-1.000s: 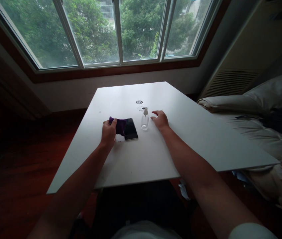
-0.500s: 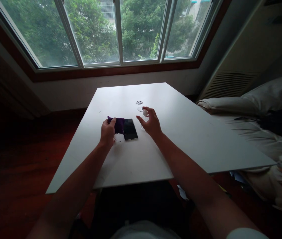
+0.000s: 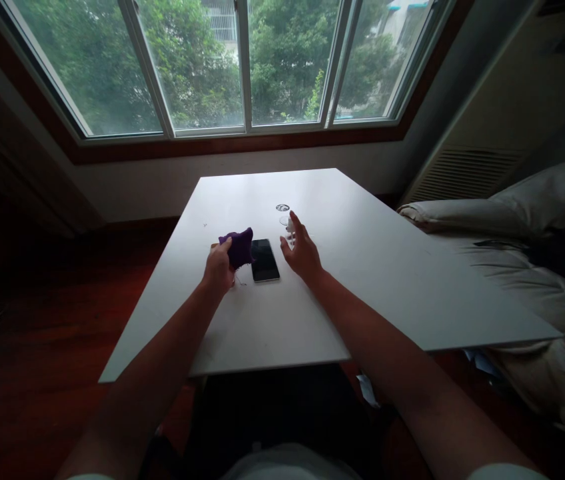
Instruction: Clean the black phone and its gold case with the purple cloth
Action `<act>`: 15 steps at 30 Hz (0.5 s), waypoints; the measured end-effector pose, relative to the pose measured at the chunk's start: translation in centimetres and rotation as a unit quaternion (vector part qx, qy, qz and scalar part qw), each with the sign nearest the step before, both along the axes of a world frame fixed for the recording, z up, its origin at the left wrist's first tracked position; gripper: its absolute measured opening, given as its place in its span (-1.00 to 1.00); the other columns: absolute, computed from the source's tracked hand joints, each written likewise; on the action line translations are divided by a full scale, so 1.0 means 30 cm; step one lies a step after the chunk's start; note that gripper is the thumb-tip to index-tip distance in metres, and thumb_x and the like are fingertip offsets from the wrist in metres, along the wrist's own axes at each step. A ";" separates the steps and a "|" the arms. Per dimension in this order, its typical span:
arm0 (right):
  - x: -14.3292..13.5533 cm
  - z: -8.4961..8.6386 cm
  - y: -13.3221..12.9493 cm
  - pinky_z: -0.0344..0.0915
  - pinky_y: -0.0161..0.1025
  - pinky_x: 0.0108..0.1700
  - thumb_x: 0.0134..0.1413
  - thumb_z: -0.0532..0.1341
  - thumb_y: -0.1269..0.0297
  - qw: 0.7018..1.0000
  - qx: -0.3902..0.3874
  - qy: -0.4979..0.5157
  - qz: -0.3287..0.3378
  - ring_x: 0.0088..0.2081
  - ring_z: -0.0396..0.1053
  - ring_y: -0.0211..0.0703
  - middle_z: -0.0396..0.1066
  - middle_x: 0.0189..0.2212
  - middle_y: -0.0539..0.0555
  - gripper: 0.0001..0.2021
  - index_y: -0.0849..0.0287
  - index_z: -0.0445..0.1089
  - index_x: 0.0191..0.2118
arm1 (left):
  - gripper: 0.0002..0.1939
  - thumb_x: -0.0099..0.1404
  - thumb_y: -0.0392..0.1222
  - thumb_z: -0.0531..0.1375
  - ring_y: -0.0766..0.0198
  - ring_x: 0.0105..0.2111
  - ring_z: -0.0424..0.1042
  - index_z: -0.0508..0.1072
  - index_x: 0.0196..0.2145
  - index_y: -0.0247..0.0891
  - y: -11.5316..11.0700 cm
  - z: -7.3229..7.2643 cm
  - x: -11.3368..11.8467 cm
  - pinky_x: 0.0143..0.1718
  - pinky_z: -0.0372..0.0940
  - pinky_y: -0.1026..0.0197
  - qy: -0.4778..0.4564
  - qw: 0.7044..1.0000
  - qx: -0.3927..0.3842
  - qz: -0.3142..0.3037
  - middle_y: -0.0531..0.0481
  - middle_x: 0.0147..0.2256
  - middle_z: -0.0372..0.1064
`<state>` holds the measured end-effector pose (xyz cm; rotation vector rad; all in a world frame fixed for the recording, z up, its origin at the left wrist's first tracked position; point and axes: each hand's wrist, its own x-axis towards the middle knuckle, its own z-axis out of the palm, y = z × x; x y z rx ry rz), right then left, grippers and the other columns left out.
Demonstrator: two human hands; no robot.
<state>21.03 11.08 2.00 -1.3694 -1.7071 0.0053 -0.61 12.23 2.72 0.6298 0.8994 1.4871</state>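
Purple cloth (image 3: 238, 246) is bunched in the clenched fingers of the left hand (image 3: 218, 268), just left of a dark phone (image 3: 264, 259) lying flat on the white table (image 3: 372, 267). Right hand (image 3: 301, 252) hovers, fingers released, hiding most of a small bottle (image 3: 290, 224).

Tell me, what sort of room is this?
Probably a bedroom or living room at home. A wide bay window looks onto green trees, rumpled white bedding with a pillow lies at the right, and a plain white rectangular table stands on dark wooden floor.
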 end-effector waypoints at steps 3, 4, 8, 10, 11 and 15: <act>-0.025 0.023 -0.030 0.45 -0.16 -0.18 0.24 0.12 0.23 0.999 -0.008 -0.019 0.025 -0.28 0.46 -0.12 0.44 0.08 0.17 -0.31 0.05 -0.05 0.45 | -0.78 0.35 -0.25 0.22 0.15 -0.22 0.56 0.44 -0.05 -0.30 -0.019 0.024 0.017 -0.20 0.50 0.10 -0.017 0.999 -0.008 -0.030 -0.14 -0.19 0.52; -0.036 0.032 -0.043 0.44 -0.17 -0.20 0.22 0.14 0.24 0.999 -0.015 -0.025 0.038 -0.31 0.45 -0.14 0.47 0.04 0.14 -0.31 0.04 -0.02 0.44 | -0.78 0.35 -0.26 0.22 0.15 -0.24 0.56 0.45 -0.05 -0.31 -0.028 0.032 0.025 -0.20 0.50 0.10 -0.021 0.999 -0.008 -0.045 -0.15 -0.19 0.53; -0.084 0.061 -0.087 0.43 -0.21 -0.24 0.17 0.21 0.24 0.994 -0.043 -0.034 0.096 -0.32 0.45 -0.15 0.49 -0.02 0.11 -0.33 0.01 0.09 0.39 | -0.78 0.37 -0.26 0.20 0.16 -0.25 0.57 0.47 -0.05 -0.35 -0.060 0.051 0.051 -0.18 0.48 0.13 -0.039 0.993 -0.017 -0.114 -0.18 -0.16 0.55; -0.102 0.066 -0.098 0.43 -0.20 -0.22 0.16 0.22 0.23 0.992 -0.044 -0.035 0.116 -0.28 0.47 -0.12 0.47 0.04 0.13 -0.35 0.01 0.13 0.36 | -0.82 0.38 -0.27 0.19 0.20 -0.28 0.56 0.47 -0.08 -0.35 -0.066 0.049 0.060 -0.21 0.47 0.17 -0.047 0.991 -0.037 -0.122 -0.17 -0.19 0.55; -0.109 0.067 -0.101 0.44 -0.19 -0.20 0.15 0.23 0.24 0.991 -0.042 -0.037 0.121 -0.25 0.48 -0.10 0.46 0.07 0.13 -0.36 0.00 0.14 0.35 | -0.84 0.39 -0.27 0.18 0.22 -0.30 0.56 0.47 -0.11 -0.36 -0.067 0.045 0.063 -0.22 0.47 0.19 -0.049 0.990 -0.045 -0.123 -0.16 -0.22 0.55; -0.122 0.068 -0.108 0.42 -0.19 -0.19 0.13 0.19 0.32 0.991 -0.047 -0.049 0.117 -0.21 0.49 -0.07 0.48 0.04 0.09 -0.36 -0.03 0.15 0.35 | -0.85 0.39 -0.26 0.18 0.24 -0.30 0.55 0.49 -0.14 -0.38 -0.062 0.029 0.069 -0.18 0.47 0.20 -0.053 0.989 -0.035 -0.130 -0.15 -0.24 0.55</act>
